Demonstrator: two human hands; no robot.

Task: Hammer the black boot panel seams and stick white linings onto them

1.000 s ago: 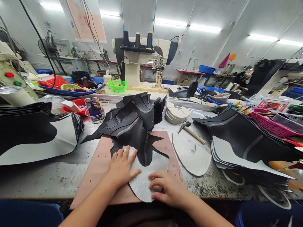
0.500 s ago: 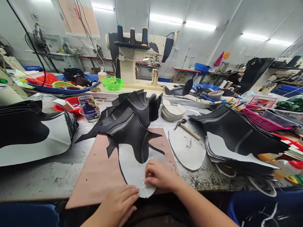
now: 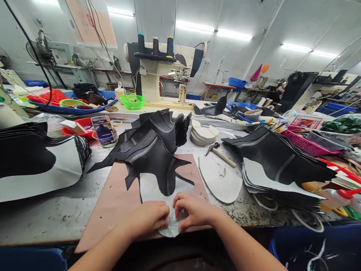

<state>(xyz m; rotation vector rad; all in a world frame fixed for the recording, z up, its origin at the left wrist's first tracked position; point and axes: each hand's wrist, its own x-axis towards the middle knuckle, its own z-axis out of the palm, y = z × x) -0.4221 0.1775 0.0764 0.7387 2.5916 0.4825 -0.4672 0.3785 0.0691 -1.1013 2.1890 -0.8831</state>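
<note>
Up from the near-left rim of the pale lining (image 3: 149,188), my left hand (image 3: 149,217) has shifted onto it, facing my right hand (image 3: 196,210). My left fingers curl close together; whether they pinch anything, I can't tell. My right fingers bend over the lining, thumb apart from them. The black boot upper (image 3: 165,175) lies over the pink board (image 3: 113,210) at the bench's (image 3: 50,218) near edge.

Left hand (image 3: 153,216): is shifted from the upper left of the white piece (image 3: 149,188) to its lower part, beside the right hand (image 3: 193,210); fingers are now curled, earlier spread.
Piece's upper left: is uncovered.
Phone screen (image 3: 103,131): different picture is displayed.
</note>
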